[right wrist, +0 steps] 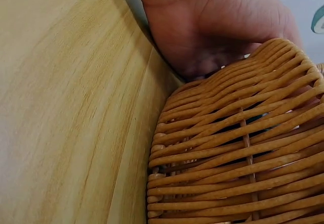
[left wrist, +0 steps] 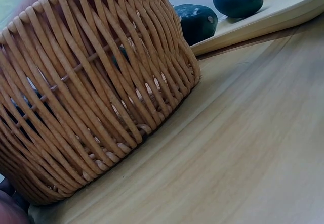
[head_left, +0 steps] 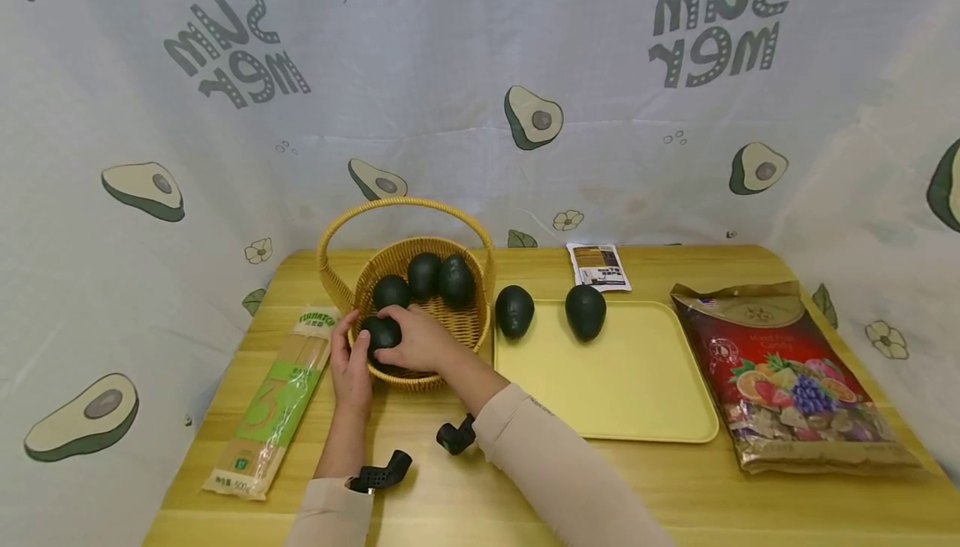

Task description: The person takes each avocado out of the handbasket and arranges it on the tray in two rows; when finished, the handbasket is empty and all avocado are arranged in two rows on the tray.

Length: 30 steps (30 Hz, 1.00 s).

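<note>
Inside the wicker basket (head_left: 427,382), toward its near left side, my right hand (head_left: 423,338) grips a dark green avocado (head_left: 382,333). My left hand (head_left: 351,368) holds the basket's left side, fingers outside the weave and thumb over the rim beside that avocado. Several more avocados lie in the basket, among them one (head_left: 456,280) at the back. The left wrist view shows the woven wall (left wrist: 101,82) up close. In the right wrist view my right hand (right wrist: 212,21) reaches over the rim; its fingertips are hidden there.
A yellow tray (head_left: 607,397) stands right of the basket, with two avocados (head_left: 515,312) at its back left. Farther right lies a red candy bag (head_left: 787,380). A noodle pack (head_left: 277,405) lies left, and a small white packet (head_left: 598,267) is behind the tray.
</note>
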Motion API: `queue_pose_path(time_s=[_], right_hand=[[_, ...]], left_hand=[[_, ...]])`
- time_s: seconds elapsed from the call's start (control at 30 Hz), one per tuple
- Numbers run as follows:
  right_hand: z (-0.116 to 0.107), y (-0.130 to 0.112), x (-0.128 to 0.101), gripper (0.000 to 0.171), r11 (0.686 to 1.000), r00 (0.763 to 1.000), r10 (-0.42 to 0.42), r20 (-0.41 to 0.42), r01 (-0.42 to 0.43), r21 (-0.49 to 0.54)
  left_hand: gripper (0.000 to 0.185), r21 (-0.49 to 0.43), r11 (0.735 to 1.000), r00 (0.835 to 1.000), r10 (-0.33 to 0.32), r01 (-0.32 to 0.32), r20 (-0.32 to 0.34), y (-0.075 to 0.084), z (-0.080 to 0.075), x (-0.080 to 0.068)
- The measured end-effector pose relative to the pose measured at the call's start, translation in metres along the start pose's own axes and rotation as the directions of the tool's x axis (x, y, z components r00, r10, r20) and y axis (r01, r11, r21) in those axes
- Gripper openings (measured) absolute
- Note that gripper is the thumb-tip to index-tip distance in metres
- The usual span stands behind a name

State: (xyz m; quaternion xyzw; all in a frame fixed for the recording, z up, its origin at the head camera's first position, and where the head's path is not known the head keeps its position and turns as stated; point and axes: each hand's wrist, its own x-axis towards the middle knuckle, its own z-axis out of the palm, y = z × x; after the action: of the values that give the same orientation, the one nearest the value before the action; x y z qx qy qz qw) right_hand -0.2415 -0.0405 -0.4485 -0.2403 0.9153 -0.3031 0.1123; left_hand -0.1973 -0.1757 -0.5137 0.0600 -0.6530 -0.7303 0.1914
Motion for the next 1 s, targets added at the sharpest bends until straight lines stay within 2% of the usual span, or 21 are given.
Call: queue_pose_path(time_s=[0.17,0.4,0.57,0.8,1.0], right_hand=[[-0.001,0.001,-0.002,0.066,1.000,0.998,0.003,-0.055,-0.003,0.007],[-0.006,-0.001,-0.008,0.067,0.998,0.980,-0.041,-0.195,0.032,-0.050],[-0.013,-0.005,-0.018,0.067,0.998,0.965,-0.054,-0.258,0.061,0.018],[-0.028,-0.007,-0.038,0.067,0.985,0.954,-0.035,-0.298,0.083,0.149],[-0.037,0.002,-0.057,0.065,0.966,0.937,-0.013,-0.349,0.101,0.237]], left_hand=[[0.041,-0.003,1.000,1.000,0.011,-0.011,0.009,-0.001,0.001,0.001],[0.040,-0.002,1.000,1.000,0.021,-0.021,0.005,-0.002,-0.001,0.002],[0.041,-0.009,1.000,1.000,0.006,-0.006,0.003,-0.001,-0.001,0.000],[0.042,-0.004,1.000,1.000,-0.007,0.007,-0.002,-0.001,-0.001,-0.001],[0.042,0.001,1.000,1.000,0.001,-0.001,-0.005,0.000,0.000,-0.001]])
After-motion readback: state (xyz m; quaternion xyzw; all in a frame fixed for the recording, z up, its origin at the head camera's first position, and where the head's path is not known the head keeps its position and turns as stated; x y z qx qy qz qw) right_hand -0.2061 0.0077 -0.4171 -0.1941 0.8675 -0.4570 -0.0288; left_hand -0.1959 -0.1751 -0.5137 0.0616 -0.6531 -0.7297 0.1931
